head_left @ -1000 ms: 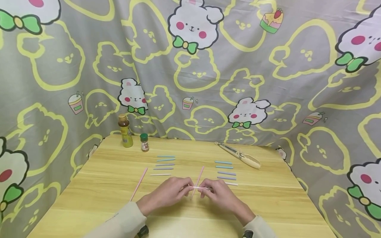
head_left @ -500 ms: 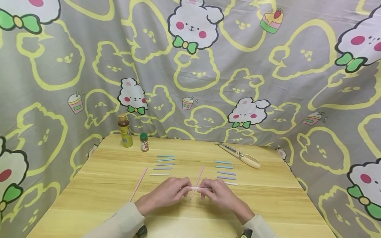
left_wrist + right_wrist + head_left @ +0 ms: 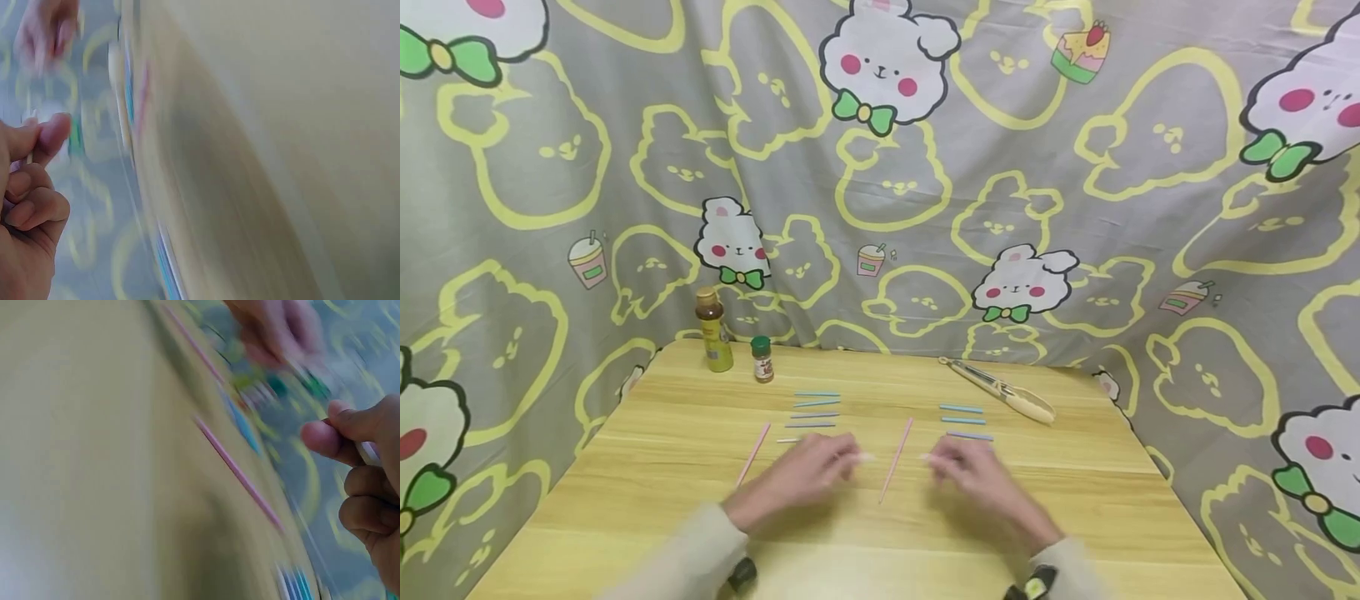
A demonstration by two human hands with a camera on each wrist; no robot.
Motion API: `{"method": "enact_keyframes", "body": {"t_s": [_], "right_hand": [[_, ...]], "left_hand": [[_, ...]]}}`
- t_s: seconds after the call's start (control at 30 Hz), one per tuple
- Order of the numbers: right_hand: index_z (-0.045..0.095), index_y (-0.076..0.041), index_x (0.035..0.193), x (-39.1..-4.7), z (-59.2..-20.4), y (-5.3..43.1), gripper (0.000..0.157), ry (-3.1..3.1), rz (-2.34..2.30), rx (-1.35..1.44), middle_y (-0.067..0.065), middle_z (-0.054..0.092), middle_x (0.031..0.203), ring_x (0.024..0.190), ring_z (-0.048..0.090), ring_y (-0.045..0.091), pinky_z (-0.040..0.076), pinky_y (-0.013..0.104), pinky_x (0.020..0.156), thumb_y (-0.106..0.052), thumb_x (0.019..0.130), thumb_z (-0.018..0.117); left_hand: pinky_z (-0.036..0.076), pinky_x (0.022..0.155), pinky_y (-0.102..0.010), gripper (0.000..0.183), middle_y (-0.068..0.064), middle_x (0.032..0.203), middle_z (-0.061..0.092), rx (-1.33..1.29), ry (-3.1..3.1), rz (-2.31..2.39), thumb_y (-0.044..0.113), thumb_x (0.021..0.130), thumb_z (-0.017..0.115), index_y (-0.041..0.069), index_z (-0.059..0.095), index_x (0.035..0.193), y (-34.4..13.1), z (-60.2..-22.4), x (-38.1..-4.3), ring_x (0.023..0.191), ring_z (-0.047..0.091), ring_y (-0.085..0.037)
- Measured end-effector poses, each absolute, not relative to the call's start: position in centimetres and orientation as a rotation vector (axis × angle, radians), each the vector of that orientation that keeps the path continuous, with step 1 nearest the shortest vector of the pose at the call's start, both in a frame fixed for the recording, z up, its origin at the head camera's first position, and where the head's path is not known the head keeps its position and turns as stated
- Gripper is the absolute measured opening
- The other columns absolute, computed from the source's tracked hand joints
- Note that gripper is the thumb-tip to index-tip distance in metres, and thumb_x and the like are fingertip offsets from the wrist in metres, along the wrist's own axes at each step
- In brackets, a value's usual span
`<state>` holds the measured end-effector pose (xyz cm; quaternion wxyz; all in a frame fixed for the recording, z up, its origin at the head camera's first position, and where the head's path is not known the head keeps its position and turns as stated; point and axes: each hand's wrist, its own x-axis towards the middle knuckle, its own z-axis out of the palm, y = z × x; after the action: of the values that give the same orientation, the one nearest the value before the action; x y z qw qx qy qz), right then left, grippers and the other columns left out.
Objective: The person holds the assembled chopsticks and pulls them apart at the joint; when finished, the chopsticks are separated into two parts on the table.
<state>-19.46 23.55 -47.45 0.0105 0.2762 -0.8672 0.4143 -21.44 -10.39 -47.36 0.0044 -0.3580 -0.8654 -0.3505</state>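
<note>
Apart above the middle of the table, my two hands each pinch a short piece of white stick. The left hand (image 3: 811, 471) holds one piece between thumb and forefinger, its pale tip (image 3: 867, 457) blurred and pointing right. In the right hand (image 3: 976, 477), the other piece (image 3: 369, 452) is mostly hidden by curled fingers. On the table between the hands lies a long pink stick (image 3: 896, 462). Another pink stick (image 3: 752, 454) lies left, partly behind the left forearm. The left hand overlaps a white stick (image 3: 787, 440) on the table.
Short blue and purple sticks lie in a left row (image 3: 815, 415) and a right row (image 3: 962, 421). Farther back stand a sauce bottle (image 3: 716, 342) and a green-capped spice jar (image 3: 763, 362). Tongs (image 3: 1000, 389) lie back right. A patterned curtain (image 3: 895, 317) borders the table (image 3: 880, 550).
Both hands gripped one white stick over the pink stick; now they have moved apart, each with a white piece. The right hand now covers sticks in the right row.
</note>
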Motion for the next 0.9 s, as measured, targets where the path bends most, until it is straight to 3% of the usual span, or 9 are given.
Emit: {"method": "enact_keyframes", "body": {"t_s": [0.13, 0.3, 0.57, 0.73, 0.9], "right_hand": [[0.076, -0.009, 0.099, -18.7, -47.1, 29.6, 0.017, -2.703, 1.229, 0.523, 0.000, 0.075, 0.081, 0.072, 0.070, 0.014, 0.053, 0.024, 0.066, -0.023, 0.108, 0.070], [0.079, -0.015, 0.107, -18.0, -46.9, 33.4, 0.018, -2.750, 1.121, 0.325, -0.004, 0.078, 0.096, 0.092, 0.071, 0.002, 0.058, 0.025, 0.083, -0.030, 0.109, 0.070], [0.082, -0.014, 0.110, -18.3, -48.7, 32.9, 0.010, -2.673, 1.044, 0.538, -0.008, 0.068, 0.098, 0.083, 0.057, 0.001, 0.053, 0.023, 0.071, -0.014, 0.104, 0.074], [0.080, -0.013, 0.110, -18.4, -49.4, 31.9, 0.012, -2.689, 1.046, 0.605, -0.009, 0.070, 0.098, 0.088, 0.061, -0.001, 0.057, 0.022, 0.077, -0.009, 0.099, 0.079], [0.076, -0.018, 0.107, -18.8, -50.0, 30.9, 0.011, -2.752, 1.006, 0.636, -0.011, 0.071, 0.097, 0.088, 0.063, -0.002, 0.058, 0.022, 0.079, -0.015, 0.098, 0.081]], "left_hand": [[0.047, 0.061, -0.024, 0.013, 0.004, 0.083, 0.071, -0.833, -2.756, -1.123, 0.024, 0.112, 0.062, 0.019, 0.071, 0.104, -15.2, -46.8, -22.1, 0.063, 0.049, 0.000], [0.042, 0.054, -0.023, 0.014, -0.004, 0.086, 0.068, -0.833, -2.788, -1.093, 0.018, 0.113, 0.061, 0.011, 0.072, 0.113, -18.5, -46.3, -22.9, 0.063, 0.045, -0.002], [0.058, 0.084, -0.030, 0.018, 0.005, 0.114, 0.071, -0.883, -2.807, -0.900, 0.013, 0.110, 0.066, 0.015, 0.075, 0.124, -19.1, -47.5, -23.9, 0.100, 0.066, -0.008], [0.058, 0.085, -0.033, 0.016, 0.008, 0.108, 0.070, -0.893, -2.822, -0.838, 0.014, 0.108, 0.069, 0.018, 0.075, 0.121, -18.7, -48.0, -24.4, 0.100, 0.066, -0.011], [0.058, 0.090, -0.041, 0.009, 0.010, 0.103, 0.076, -0.886, -2.824, -0.723, 0.016, 0.105, 0.074, 0.021, 0.076, 0.111, -18.1, -48.4, -24.7, 0.099, 0.067, -0.013]]}}
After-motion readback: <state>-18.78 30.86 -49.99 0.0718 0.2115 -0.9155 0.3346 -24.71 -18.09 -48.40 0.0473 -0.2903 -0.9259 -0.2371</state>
